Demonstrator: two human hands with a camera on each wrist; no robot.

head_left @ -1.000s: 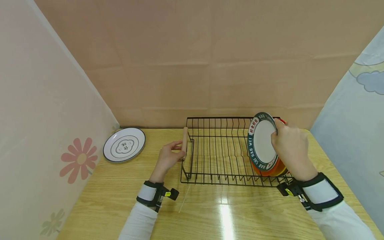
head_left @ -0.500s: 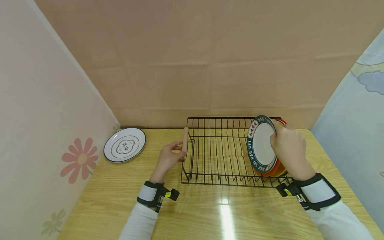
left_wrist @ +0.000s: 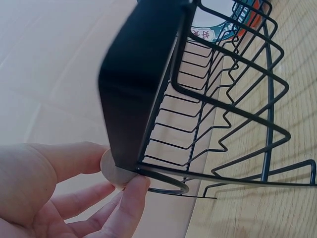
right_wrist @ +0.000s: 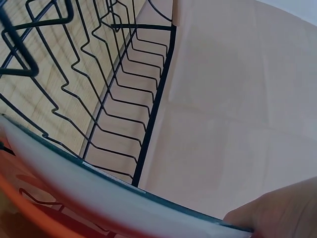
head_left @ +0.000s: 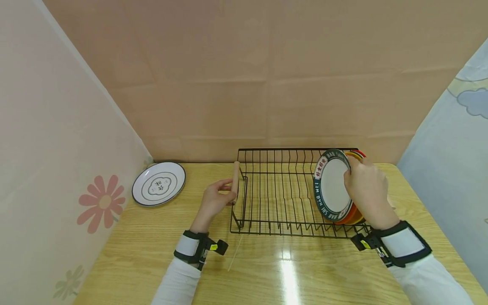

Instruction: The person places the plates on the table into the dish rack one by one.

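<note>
A black wire dish rack (head_left: 278, 195) stands on the wooden table. My right hand (head_left: 365, 183) grips the rim of a white plate with a dark green lettered border (head_left: 331, 186), which stands upright at the rack's right end against orange and red plates (head_left: 355, 216). The plate's rim (right_wrist: 114, 198) crosses the right wrist view, with an orange plate (right_wrist: 34, 208) below it. My left hand (head_left: 215, 199) holds the rack's wooden handle (head_left: 235, 181) at its left end. In the left wrist view, fingers (left_wrist: 124, 208) curl round the handle's round end (left_wrist: 113, 171).
A white plate with dark rings (head_left: 158, 184) lies flat at the table's back left. Panels wall in the left, back and right. A thin stick (head_left: 234, 253) lies on the table (head_left: 289, 275) in front of the rack.
My right hand has lowered the green-bordered plate a little, deeper into the rack against the orange plates. The left hand has stayed on the handle.
</note>
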